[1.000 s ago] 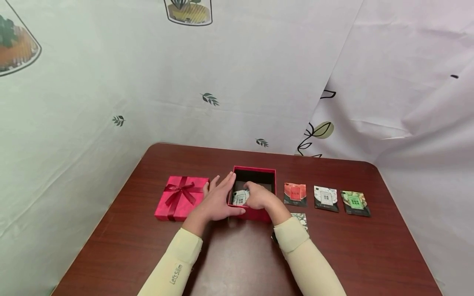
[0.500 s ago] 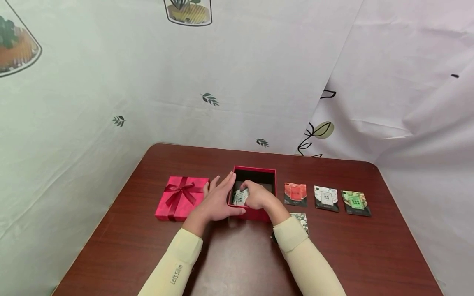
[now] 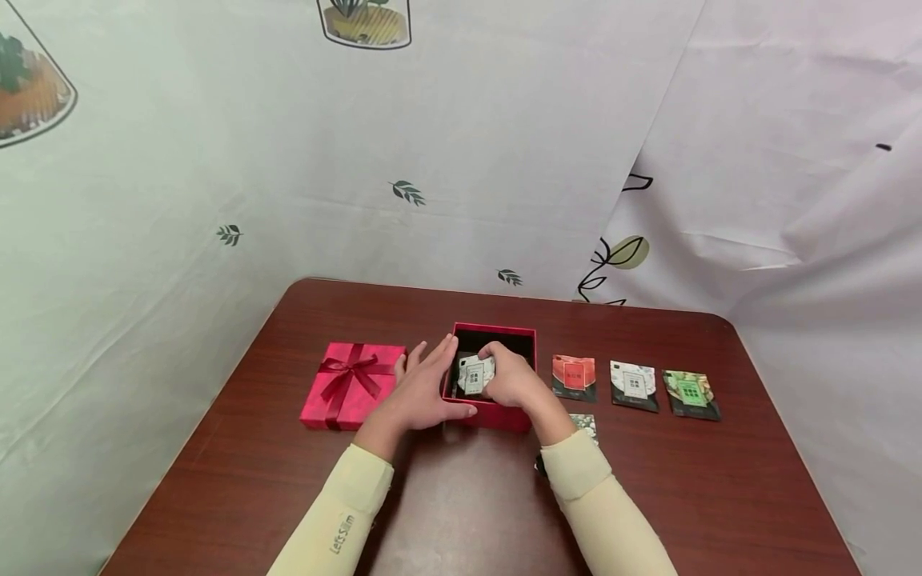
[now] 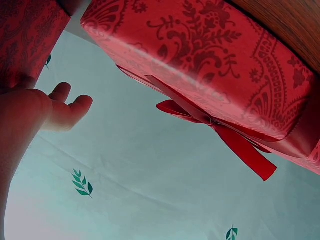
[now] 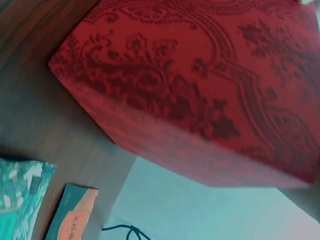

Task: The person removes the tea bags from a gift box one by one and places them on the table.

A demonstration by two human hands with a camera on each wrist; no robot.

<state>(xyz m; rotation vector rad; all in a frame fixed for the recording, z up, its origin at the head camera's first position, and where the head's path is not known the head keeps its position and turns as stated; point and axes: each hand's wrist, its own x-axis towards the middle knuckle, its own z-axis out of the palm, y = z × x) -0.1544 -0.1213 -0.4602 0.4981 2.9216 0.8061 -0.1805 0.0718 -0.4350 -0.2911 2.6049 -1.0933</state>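
An open red gift box (image 3: 497,415) with a dark inside stands mid-table. My right hand (image 3: 513,381) reaches into it and pinches the right edge of a small sachet (image 3: 475,374) with a white, patterned front and dark lower part. The fingertips behind that sachet are hidden. My left hand (image 3: 421,392) rests against the box's left side and front corner, fingers extended and thumb along the front wall. In the left wrist view, part of the left hand (image 4: 30,112) shows beside the box. The right wrist view shows the box's patterned red wall (image 5: 185,90), but not the hand.
A red box lid (image 3: 353,386) with a ribbon bow lies left of the left hand. To the box's right are a red sachet (image 3: 574,377), a white one (image 3: 635,386) and a green one (image 3: 691,394). Another patterned sachet (image 3: 585,424) is partly hidden by the right forearm.
The right hand has shifted slightly right and raised the sachet inside the box, so more of its front shows. The left hand, the lid and the sachets on the table stay put.
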